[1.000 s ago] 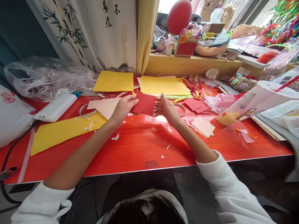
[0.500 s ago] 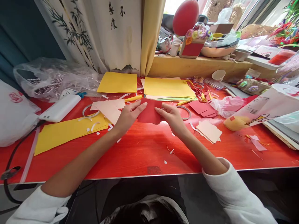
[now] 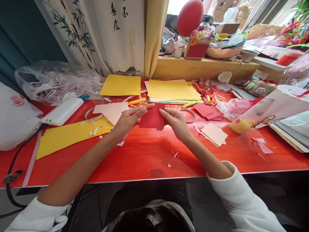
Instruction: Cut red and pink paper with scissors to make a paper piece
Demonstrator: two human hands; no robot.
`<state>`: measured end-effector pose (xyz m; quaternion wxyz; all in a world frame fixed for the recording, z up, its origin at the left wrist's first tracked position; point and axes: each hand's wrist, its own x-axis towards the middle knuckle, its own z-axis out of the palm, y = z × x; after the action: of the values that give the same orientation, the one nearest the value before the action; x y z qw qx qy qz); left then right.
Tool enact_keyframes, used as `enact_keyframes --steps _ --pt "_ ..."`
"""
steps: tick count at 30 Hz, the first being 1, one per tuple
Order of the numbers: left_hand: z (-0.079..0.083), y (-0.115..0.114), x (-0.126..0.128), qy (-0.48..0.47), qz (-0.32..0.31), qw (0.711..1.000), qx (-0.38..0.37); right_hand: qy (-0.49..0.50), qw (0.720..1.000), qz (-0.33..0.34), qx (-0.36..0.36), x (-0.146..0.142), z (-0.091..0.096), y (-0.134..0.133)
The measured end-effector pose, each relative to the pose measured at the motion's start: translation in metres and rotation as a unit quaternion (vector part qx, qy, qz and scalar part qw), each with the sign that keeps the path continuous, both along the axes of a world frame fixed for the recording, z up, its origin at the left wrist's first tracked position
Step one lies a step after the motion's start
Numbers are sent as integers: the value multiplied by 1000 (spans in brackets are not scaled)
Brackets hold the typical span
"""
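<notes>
A small piece of red paper [image 3: 152, 116] is held up above the red table [image 3: 135, 158], between my two hands. My left hand [image 3: 130, 120] pinches its left side, thumb on top. On the right edge, my right hand [image 3: 175, 121] grips it between thumb and fingers. The fingers beneath the paper are partly hidden. Behind my right hand lies a roll of tape [image 3: 189, 116]. Pale pink paper pieces [image 3: 111, 111] lie just left of my left hand. Further right sit a stack of red paper squares [image 3: 208, 111] and some pale pink squares [image 3: 214, 134].
Yellow sheets [image 3: 172, 90] lie at the back, with yellow strips [image 3: 70, 137] at left. A second tape roll [image 3: 93, 114], a white power bank [image 3: 63, 111] and a plastic bag of beads [image 3: 58, 82] are on the left. A cup with yellow drink [image 3: 243, 124] leans at right.
The red paper has turned slightly and its lower edge now tilts between my hands. My left hand has shifted a little left along its edge. The whole view has moved slightly.
</notes>
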<state>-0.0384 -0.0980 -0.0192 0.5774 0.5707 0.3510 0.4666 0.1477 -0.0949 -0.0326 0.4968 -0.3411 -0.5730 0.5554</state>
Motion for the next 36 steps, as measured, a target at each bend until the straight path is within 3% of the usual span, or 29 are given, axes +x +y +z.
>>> enact_keyframes --steps 10,16,22,28,31,36 --pt "-11 3 5 35 61 997 37 -31 999 4 27 -3 -3 -2" --pt "-8 4 3 59 106 992 47 -39 998 -48 11 -2 -3 0" --pt "-3 1 2 55 50 996 48 -52 997 -56 18 1 0 -1" --pt "-5 0 6 8 73 996 49 -45 998 40 -8 5 2 -2" --pt "-4 -3 7 15 44 998 37 -13 999 32 -42 6 1 1" --pt "-6 -5 7 -1 90 994 67 39 994 -1 -97 3 5 0"
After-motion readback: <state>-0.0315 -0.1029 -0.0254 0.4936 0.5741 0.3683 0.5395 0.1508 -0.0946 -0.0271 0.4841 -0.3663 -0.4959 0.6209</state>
